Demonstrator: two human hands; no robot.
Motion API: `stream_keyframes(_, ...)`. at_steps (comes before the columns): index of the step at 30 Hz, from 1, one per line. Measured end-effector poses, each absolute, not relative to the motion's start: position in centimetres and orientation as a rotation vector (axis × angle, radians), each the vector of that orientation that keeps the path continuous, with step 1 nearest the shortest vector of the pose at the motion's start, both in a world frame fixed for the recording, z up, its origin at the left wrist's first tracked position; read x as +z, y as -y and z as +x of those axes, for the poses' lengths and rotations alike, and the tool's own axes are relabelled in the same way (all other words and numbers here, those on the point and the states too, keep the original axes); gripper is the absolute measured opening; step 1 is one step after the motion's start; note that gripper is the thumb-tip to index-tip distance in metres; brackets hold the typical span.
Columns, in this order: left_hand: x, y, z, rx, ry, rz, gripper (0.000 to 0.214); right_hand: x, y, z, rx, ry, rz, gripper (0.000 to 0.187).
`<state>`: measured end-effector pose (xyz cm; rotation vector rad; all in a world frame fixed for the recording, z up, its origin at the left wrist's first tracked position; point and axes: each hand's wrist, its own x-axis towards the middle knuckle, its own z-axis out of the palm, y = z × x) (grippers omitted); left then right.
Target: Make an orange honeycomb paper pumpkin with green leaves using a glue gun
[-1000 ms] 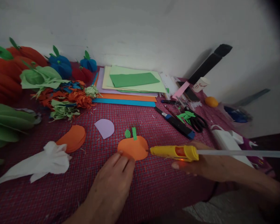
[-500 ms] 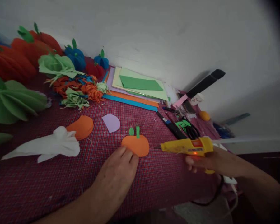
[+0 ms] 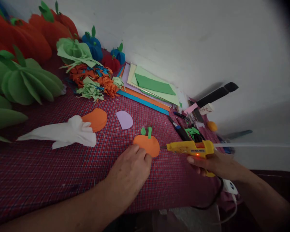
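Note:
An orange paper pumpkin cutout (image 3: 149, 145) lies flat on the checked cloth, with a green paper stem (image 3: 149, 132) at its top and a small green leaf (image 3: 143, 130) close by. My left hand (image 3: 131, 169) has its curled fingers on the cutout's lower left edge, hiding that part; the thumb is out of sight. In my right hand (image 3: 212, 165) is a yellow hot glue gun (image 3: 190, 148), its orange light lit and a long glue stick sticking out behind. The nozzle points left at the cutout's right edge; whether they touch I cannot tell.
White tissue (image 3: 72, 131) lies partly over orange paper pieces (image 3: 96, 119), left of a lilac piece (image 3: 124, 120). Behind are paper scraps (image 3: 89, 77), coloured sheets (image 3: 157, 85) and paper pumpkins (image 3: 26, 79). A black-handled cutter (image 3: 181, 131) lies behind the gun; its cable hangs at the front.
The glue gun's nozzle has come closer to the cutout's right edge. My left hand stays on the cutout. The whole view has shifted slightly.

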<state>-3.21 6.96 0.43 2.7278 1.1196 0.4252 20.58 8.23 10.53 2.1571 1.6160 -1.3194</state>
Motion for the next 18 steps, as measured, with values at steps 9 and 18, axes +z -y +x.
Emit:
stream_keyframes(9, 0.36, -6.97, -3.36, 0.407, -1.125, 2.738, 0.013, 10.1, -8.06, 21.12, -1.377, -1.622, 2.131, 0.037)
stream_keyframes(18, 0.4, -7.01, -3.29, 0.424, -1.142, 2.72, 0.014, 9.98, -7.83, 21.22, -1.302, -1.644, 2.141, 0.043)
